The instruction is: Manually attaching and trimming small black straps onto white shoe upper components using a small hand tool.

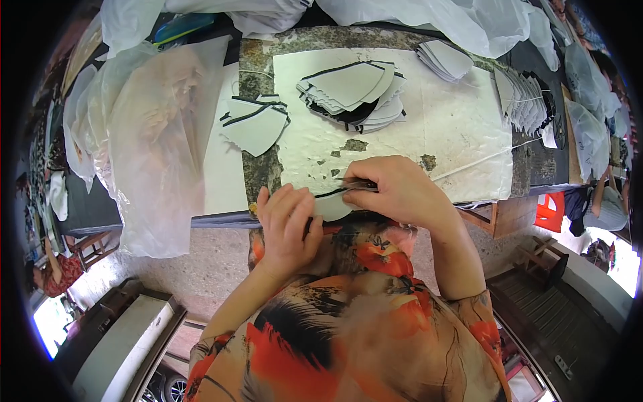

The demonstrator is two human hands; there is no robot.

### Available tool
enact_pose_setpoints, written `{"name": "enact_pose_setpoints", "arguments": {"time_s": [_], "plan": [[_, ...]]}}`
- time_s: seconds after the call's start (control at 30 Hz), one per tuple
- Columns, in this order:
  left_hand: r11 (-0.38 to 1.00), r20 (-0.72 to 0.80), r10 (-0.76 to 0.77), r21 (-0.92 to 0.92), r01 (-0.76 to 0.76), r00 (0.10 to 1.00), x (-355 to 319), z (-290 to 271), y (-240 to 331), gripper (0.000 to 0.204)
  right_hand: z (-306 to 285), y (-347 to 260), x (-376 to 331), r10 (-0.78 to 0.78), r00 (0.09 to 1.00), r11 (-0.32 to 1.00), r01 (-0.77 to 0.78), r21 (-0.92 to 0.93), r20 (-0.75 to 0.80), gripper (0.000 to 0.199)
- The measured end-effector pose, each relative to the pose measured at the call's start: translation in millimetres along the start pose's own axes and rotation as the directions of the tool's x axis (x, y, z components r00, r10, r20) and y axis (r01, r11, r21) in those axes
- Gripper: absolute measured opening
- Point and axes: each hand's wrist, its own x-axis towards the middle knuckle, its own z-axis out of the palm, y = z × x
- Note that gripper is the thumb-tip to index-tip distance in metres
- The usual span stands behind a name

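At the table's near edge lies a light grey curved fabric piece point(331, 208) with a black upper edge, between my two hands. My left hand point(288, 224) rests at its left end, fingers stretched out and lying flat. My right hand point(402, 191) is closed on a small dark pointed tool that looks like thread snips point(360, 183), held over the piece's right part. Beyond the hands sits a thick pile of similar grey pieces with black edging point(351, 87). A smaller pile of them point(258, 128) lies to the left.
A worn white sheet point(462, 134) covers the middle of the table. At its far right are a stack of grey pieces point(445, 60) and a fanned bundle point(519, 100). A white cord point(485, 159) crosses the sheet. On the left lies a large clear plastic bag point(161, 147).
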Motion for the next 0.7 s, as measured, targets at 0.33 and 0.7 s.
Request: {"name": "enact_pose_setpoints", "arguments": {"time_s": [0.33, 0.7], "plan": [[0.9, 0.567, -0.077, -0.314, 0.301, 0.82, 101.9, -49.8, 4.1, 0.014, -2.9, -1.5, -2.5, -0.227, 0.973, 0.967, 0.229, 0.114, -0.029, 0.022], [0.378, 0.9, -0.223, -0.274, 0.885, 0.374, 118.0, -71.5, -24.3, 0.021, -20.1, -25.1, -18.5, -0.297, 0.953, 0.8, 0.284, -0.529, 0.063, 0.029]]}}
